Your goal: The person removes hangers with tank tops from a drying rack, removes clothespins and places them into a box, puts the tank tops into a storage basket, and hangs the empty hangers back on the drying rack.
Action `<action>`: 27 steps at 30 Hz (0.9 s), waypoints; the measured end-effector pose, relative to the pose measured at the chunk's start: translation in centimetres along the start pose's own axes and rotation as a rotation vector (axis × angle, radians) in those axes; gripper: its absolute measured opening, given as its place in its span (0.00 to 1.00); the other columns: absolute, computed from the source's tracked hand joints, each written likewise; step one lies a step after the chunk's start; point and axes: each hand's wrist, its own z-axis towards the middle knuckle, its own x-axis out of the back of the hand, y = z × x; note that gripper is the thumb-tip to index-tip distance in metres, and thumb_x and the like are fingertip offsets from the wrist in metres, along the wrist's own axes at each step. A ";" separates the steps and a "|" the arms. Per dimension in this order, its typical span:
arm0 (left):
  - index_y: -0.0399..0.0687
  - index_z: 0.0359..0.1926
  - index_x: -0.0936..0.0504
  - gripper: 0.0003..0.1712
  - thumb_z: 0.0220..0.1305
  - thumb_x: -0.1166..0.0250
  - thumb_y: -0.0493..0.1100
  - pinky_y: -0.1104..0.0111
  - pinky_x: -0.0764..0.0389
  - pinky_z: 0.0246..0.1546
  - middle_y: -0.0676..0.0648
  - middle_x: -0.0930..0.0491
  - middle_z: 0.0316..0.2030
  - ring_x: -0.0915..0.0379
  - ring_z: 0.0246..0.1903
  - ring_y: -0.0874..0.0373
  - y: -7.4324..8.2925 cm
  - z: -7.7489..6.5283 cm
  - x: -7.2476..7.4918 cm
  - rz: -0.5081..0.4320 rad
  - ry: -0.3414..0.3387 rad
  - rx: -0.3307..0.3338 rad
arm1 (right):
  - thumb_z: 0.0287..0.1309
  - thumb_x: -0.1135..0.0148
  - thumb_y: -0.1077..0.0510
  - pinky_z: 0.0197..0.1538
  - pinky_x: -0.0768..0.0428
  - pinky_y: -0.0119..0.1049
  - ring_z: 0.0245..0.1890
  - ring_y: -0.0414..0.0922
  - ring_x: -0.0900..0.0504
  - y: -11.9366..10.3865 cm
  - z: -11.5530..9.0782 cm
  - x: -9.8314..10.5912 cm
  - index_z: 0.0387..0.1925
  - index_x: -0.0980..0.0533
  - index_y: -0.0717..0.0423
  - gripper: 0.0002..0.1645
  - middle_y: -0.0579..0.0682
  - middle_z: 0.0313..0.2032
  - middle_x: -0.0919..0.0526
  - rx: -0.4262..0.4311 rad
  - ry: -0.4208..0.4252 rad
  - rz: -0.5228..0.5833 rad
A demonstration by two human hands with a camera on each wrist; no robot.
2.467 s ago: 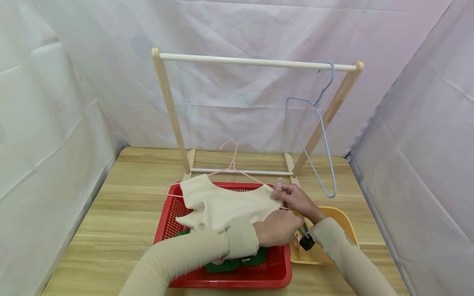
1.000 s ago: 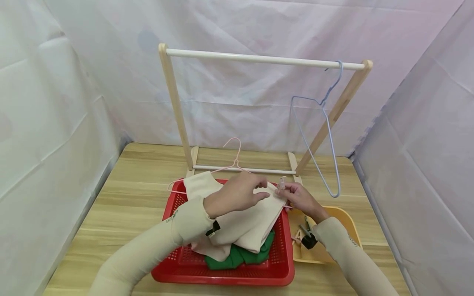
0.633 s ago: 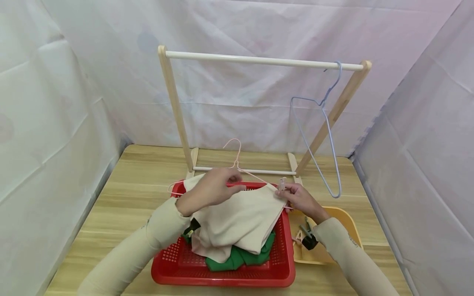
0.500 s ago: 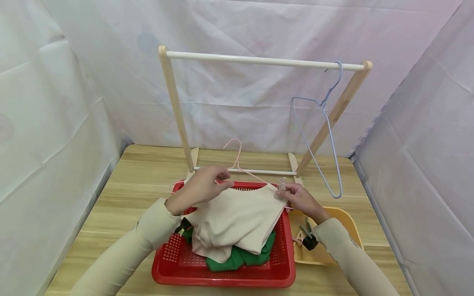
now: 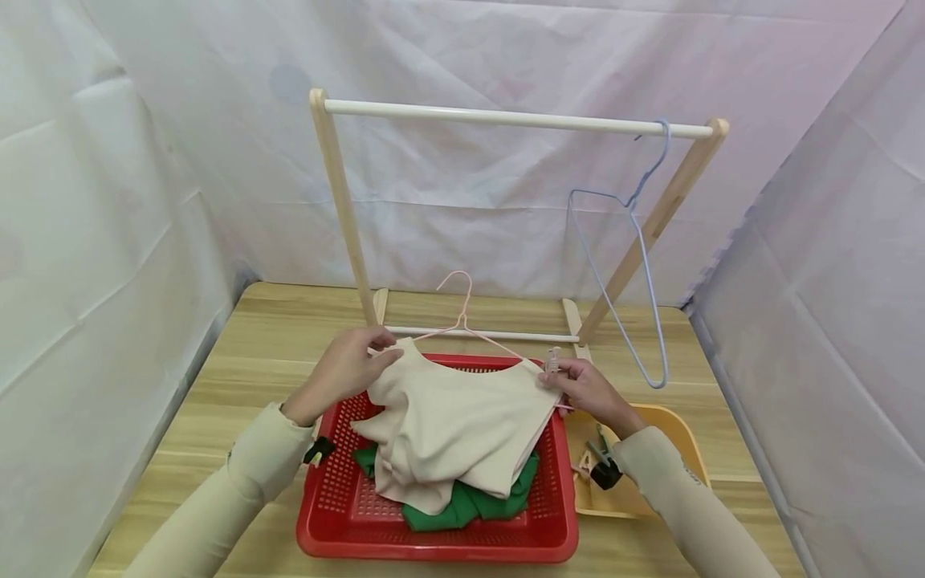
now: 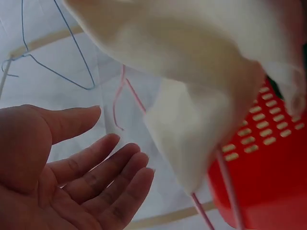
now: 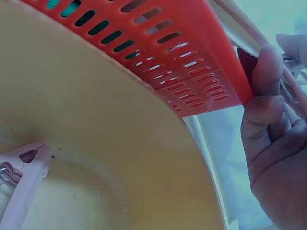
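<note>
A cream sleeveless top [image 5: 462, 409] lies draped over a pink hanger [image 5: 464, 309] whose hook points to the back. My left hand [image 5: 350, 361] is at the top's left shoulder; in the left wrist view its fingers [image 6: 103, 179] are spread and relaxed, with a gap to the cloth. At the other shoulder my right hand [image 5: 588, 393] pinches a pale, see-through clothes peg [image 5: 553, 360] right at the cloth and hanger end. In the right wrist view, curled fingers [image 7: 266, 72] sit beside the basket rim and partly hide the peg.
Under the top is a red basket [image 5: 437, 552] with green cloth [image 5: 441, 518] in it. A yellow bin [image 5: 682, 441] with several pegs [image 5: 584, 464] stands to its right. Behind, a wooden rack [image 5: 506, 118] carries a blue hanger [image 5: 650, 297] at its right end.
My left hand has left the right shoulder area, crossed over the top and come to its left shoulder. The right hand has stayed at the peg.
</note>
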 end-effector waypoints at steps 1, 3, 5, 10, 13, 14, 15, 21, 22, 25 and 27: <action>0.36 0.45 0.16 0.13 0.66 0.34 0.42 0.50 0.18 0.45 0.39 0.15 0.43 0.19 0.46 0.42 -0.4 -0.1 0.0 -0.009 0.005 0.018 | 0.71 0.43 0.53 0.23 0.20 0.33 0.17 0.39 0.23 0.0 0.0 0.0 0.52 0.25 0.66 0.20 0.51 0.26 0.18 -0.002 0.002 -0.001; 0.36 0.47 0.17 0.13 0.67 0.34 0.41 0.49 0.19 0.46 0.37 0.15 0.45 0.20 0.47 0.41 -1.1 -0.2 0.1 -0.019 0.016 0.042 | 0.71 0.43 0.53 0.24 0.19 0.34 0.17 0.39 0.23 -0.1 -0.1 0.0 0.52 0.25 0.66 0.20 0.51 0.26 0.18 -0.004 0.005 -0.004; 0.35 0.48 0.17 0.14 0.67 0.35 0.41 0.48 0.19 0.47 0.35 0.16 0.46 0.20 0.48 0.40 -1.8 -0.3 0.1 -0.035 0.024 0.050 | 0.71 0.42 0.53 0.24 0.19 0.34 0.18 0.39 0.23 -0.1 -0.1 0.0 0.52 0.24 0.65 0.19 0.51 0.26 0.18 -0.008 0.011 -0.008; 0.32 0.50 0.19 0.16 0.66 0.34 0.40 0.49 0.18 0.46 0.32 0.17 0.47 0.19 0.48 0.38 -3.0 -0.3 0.0 -0.061 0.024 0.064 | 0.71 0.42 0.54 0.24 0.19 0.35 0.18 0.39 0.23 -0.1 0.0 -0.1 0.52 0.24 0.65 0.19 0.51 0.26 0.18 -0.006 0.015 -0.016; 0.32 0.50 0.19 0.16 0.66 0.34 0.39 0.49 0.18 0.46 0.33 0.17 0.47 0.19 0.46 0.39 -3.6 -0.3 -0.1 -0.065 0.018 0.077 | 0.71 0.42 0.54 0.24 0.19 0.36 0.17 0.39 0.23 -0.1 0.0 -0.1 0.51 0.24 0.66 0.18 0.51 0.25 0.18 0.001 0.015 -0.021; 0.32 0.50 0.18 0.16 0.66 0.34 0.39 0.48 0.18 0.46 0.33 0.17 0.46 0.19 0.46 0.39 -3.8 -0.3 -0.2 -0.065 0.015 0.079 | 0.71 0.42 0.54 0.23 0.19 0.37 0.17 0.39 0.23 -0.2 0.0 -0.1 0.51 0.24 0.66 0.18 0.51 0.25 0.18 0.004 0.014 -0.023; 0.32 0.50 0.18 0.16 0.65 0.34 0.39 0.48 0.18 0.46 0.34 0.16 0.46 0.18 0.45 0.39 -3.9 -0.3 -0.2 -0.066 0.011 0.079 | 0.71 0.42 0.55 0.23 0.19 0.38 0.17 0.40 0.23 -0.2 0.0 -0.1 0.51 0.24 0.66 0.18 0.51 0.25 0.18 0.007 0.013 -0.024; 0.35 0.48 0.16 0.14 0.66 0.34 0.41 0.51 0.18 0.44 0.37 0.15 0.43 0.18 0.43 0.44 -4.7 -0.4 -0.3 -0.068 -0.035 0.096 | 0.70 0.42 0.55 0.23 0.19 0.35 0.18 0.40 0.22 -0.3 0.0 -0.2 0.49 0.23 0.66 0.17 0.53 0.27 0.18 0.028 0.003 -0.019; 0.36 0.48 0.16 0.14 0.66 0.34 0.41 0.51 0.18 0.45 0.38 0.15 0.44 0.18 0.43 0.45 -4.7 -0.4 -0.3 -0.067 -0.044 0.098 | 0.70 0.42 0.54 0.24 0.19 0.34 0.19 0.41 0.22 -0.4 0.0 -0.2 0.48 0.23 0.66 0.17 0.53 0.27 0.18 0.031 0.002 -0.019; 0.38 0.45 0.15 0.13 0.66 0.34 0.43 0.54 0.19 0.43 0.40 0.15 0.42 0.19 0.41 0.48 -5.0 -0.5 -0.2 -0.065 -0.070 0.103 | 0.70 0.41 0.55 0.24 0.18 0.36 0.19 0.41 0.21 -0.4 -0.1 -0.2 0.47 0.23 0.65 0.16 0.53 0.27 0.18 0.039 0.002 -0.025; 0.39 0.44 0.14 0.12 0.66 0.33 0.43 0.58 0.20 0.39 0.42 0.15 0.40 0.21 0.37 0.52 -5.1 -0.5 -0.1 -0.076 -0.086 0.105 | 0.70 0.41 0.55 0.24 0.18 0.39 0.19 0.41 0.21 -0.5 -0.1 -0.2 0.46 0.23 0.65 0.15 0.53 0.27 0.18 0.047 0.003 -0.034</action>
